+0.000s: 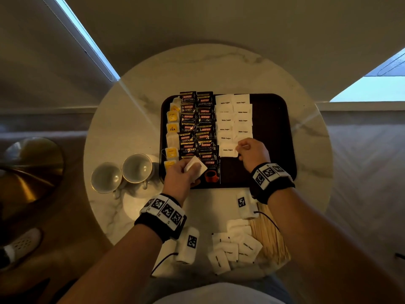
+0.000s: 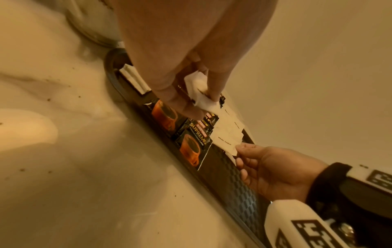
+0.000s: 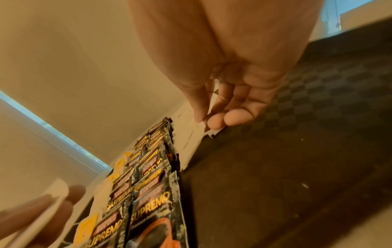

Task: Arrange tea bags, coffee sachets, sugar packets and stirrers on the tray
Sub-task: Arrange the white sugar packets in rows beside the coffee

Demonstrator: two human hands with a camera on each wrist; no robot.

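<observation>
A dark tray [image 1: 271,128] holds a column of yellow tea bags [image 1: 172,128], two columns of black coffee sachets [image 1: 197,126] and two columns of white sugar packets [image 1: 233,119]. My right hand [image 1: 242,148] pinches the right edge of the nearest sugar packet [image 1: 228,150] on the tray; the right wrist view shows thumb and fingertips [image 3: 214,121] closed on its white edge. My left hand [image 1: 186,172] hovers over the tray's near left corner and grips a few white sugar packets [image 1: 195,166], also seen in the left wrist view [image 2: 201,94].
Loose sugar packets [image 1: 234,249] and a bundle of wooden stirrers [image 1: 270,238] lie on the round marble table [image 1: 131,119] near its front edge. Two white cups [image 1: 122,174] on saucers stand left of the tray. The tray's right part [image 3: 297,151] is bare.
</observation>
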